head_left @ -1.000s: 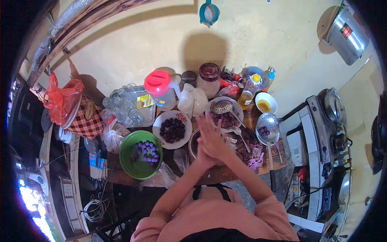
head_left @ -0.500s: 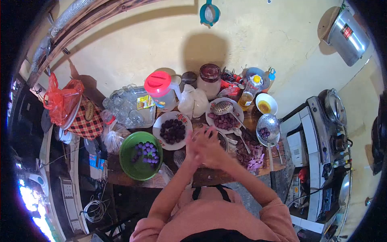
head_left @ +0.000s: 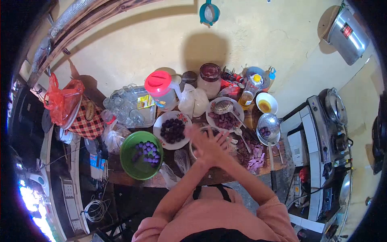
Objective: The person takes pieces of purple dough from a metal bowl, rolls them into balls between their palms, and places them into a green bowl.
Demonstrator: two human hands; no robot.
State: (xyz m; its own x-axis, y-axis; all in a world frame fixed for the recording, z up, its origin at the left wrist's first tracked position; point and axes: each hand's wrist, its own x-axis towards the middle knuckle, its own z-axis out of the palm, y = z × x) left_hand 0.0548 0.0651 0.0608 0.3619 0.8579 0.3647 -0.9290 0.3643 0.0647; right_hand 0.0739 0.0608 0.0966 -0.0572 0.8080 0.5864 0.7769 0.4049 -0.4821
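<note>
Crossed at the palms, my two hands are over a glass bowl [head_left: 195,153] that they largely hide. My left hand [head_left: 222,142] points to the right with its fingers spread and nothing in them. Blurred by motion, my right hand [head_left: 196,139] reaches up and left, its fingers apart and nothing visible in them. Just left is a floral plate [head_left: 159,139] of dark purple balls [head_left: 173,131]. Lighter purple balls [head_left: 148,152] lie in a green basin [head_left: 129,167]. Behind my hands, a plate [head_left: 210,121] holds purple chunks and a slotted spoon [head_left: 223,107].
Purple peelings [head_left: 254,161] lie right of the bowl, near a skimmer [head_left: 269,123] over a white bowl. Behind are a red-lidded pitcher [head_left: 161,90], white plastic bags [head_left: 193,101], a jar [head_left: 209,82] and an oil bottle [head_left: 249,92]. A stove [head_left: 322,121] stands right.
My hands were pressed together; now they are crossed and their fingers have spread apart over the bowl. My left hand's fingers have shifted right.
</note>
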